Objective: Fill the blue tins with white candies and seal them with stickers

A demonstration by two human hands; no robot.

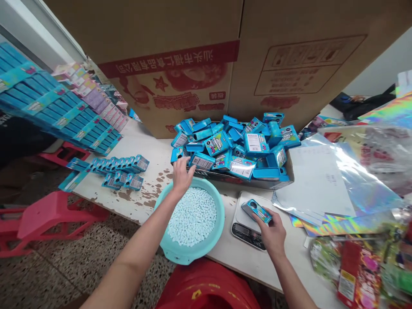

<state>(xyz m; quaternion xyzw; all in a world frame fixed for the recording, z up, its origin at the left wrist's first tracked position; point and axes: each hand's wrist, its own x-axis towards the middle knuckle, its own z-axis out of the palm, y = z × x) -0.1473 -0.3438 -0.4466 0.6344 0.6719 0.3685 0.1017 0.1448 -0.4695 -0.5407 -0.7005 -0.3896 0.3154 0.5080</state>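
Observation:
My right hand [274, 231] grips a small blue candy box [260, 211] with a round hole in its end, over a white digital kitchen scale [246, 229]. Whether the box touches the scale is unclear. Fingers apart, my left hand [183, 176] reaches to the near left edge of a carton [273, 185] heaped with similar blue boxes [219, 143]. Its fingertips are close to one blue box [179, 153]; contact cannot be made out. Under my left wrist stands a turquoise basin [219, 214] of small pale-blue candies [195, 219].
Large cardboard boxes [244, 64] rise behind the carton. At left are small rows of blue boxes [120, 167], tall stacked blue packs [41, 98] and a pink stool [45, 214]. Sheets [315, 176] and colourful wrappers [357, 266] lie at right; a red tub [206, 285] stands in front.

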